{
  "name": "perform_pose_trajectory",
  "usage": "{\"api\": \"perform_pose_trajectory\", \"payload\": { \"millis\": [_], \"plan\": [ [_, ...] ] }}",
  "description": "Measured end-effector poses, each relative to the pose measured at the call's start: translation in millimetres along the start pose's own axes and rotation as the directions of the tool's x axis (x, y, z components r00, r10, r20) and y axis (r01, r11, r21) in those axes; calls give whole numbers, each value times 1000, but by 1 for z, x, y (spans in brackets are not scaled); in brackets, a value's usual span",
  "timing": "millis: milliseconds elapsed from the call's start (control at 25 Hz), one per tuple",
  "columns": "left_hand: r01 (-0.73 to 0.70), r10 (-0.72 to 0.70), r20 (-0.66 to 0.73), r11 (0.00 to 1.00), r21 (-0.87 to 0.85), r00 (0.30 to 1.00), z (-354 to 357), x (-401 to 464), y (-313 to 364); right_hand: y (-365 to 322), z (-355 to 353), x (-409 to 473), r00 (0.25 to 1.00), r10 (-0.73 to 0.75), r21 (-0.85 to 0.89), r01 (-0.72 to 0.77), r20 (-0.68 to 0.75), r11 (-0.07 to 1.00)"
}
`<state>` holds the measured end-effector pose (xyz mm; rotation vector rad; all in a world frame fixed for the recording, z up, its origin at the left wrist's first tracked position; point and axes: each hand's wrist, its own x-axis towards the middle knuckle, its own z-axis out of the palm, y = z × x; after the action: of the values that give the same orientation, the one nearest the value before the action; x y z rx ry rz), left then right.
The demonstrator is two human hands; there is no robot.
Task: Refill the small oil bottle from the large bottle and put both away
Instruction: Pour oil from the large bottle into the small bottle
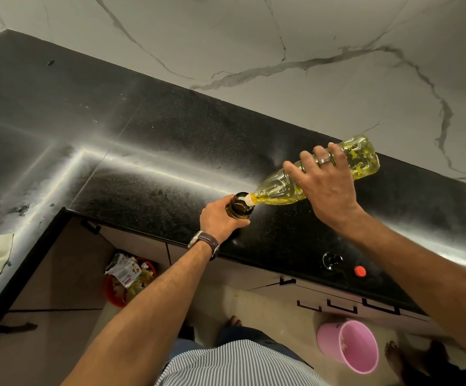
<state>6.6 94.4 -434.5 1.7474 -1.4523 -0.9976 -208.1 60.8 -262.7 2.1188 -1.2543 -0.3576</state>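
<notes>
On the black worktop (148,140), the left hand (220,218) wraps its grip around the small dark oil bottle (240,208), which stands upright near the front edge. To its right, the right hand (328,185) grips the large clear bottle (282,188) of yellow oil, tilted with its neck at the small bottle's mouth. Nearer the front edge lie a dark cap (332,259) and a red cap (360,271).

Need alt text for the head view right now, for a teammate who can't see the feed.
A right hand tips a large clear bottle of yellow oil, its mouth at the opening of a small dark bottle gripped by the left hand on a black countertop. A red cap and a dark lid lie near the counter's front edge.
</notes>
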Motion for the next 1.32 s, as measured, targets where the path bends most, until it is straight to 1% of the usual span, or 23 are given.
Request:
{"api": "perform_pose_trajectory", "payload": {
  "millis": [280,440,640,800,840,880,920,960,1000,1040,1080,1120,1200,1280,1320],
  "plan": [
    [-7,7,-5,1000,-1,1000,0,0,-1,-3,4,-5,997,68,87,-71,36,994],
    [-8,8,-9,1000,-5,1000,-1,0,0,-7,15,-15,990,133,209,-138,40,968],
    [-6,6,4,1000,6,1000,-2,1,3,-15,33,-29,968,244,330,-250,61,910],
    [-6,6,20,1000,6,1000,-2,2,2,-21,45,-42,938,314,468,-346,146,813],
    [-10,10,19,1000,7,1000,-2,2,1,-23,49,-45,928,326,525,-371,180,766],
    [-12,12,16,1000,6,1000,-2,2,0,-24,52,-48,916,336,604,-398,219,691],
    [-14,14,15,1000,3,1000,-2,2,0,-25,55,-50,899,347,697,-429,267,575],
    [-13,13,16,1000,-1,1000,-2,3,0,-26,58,-52,877,363,781,-456,314,426],
    [-13,13,21,1000,-3,1000,-2,3,0,-28,62,-54,852,387,837,-472,352,277],
    [-13,13,26,1000,2,1000,-2,3,0,-29,66,-55,823,422,862,-480,379,162],
    [-15,15,29,1000,13,999,-1,4,0,-30,71,-57,789,462,865,-495,406,85],
    [-19,18,31,1000,22,999,-1,4,0,-31,76,-59,753,490,854,-519,438,34],
    [-20,19,33,1000,24,999,-2,5,-1,-34,83,-65,694,499,828,-554,519,-91],
    [-19,18,40,999,27,999,0,6,-1,-37,91,-73,652,488,810,-525,580,-262],
    [-18,17,42,999,30,999,0,7,-1,-39,95,-77,630,492,798,-506,601,-327]
  ]
}}
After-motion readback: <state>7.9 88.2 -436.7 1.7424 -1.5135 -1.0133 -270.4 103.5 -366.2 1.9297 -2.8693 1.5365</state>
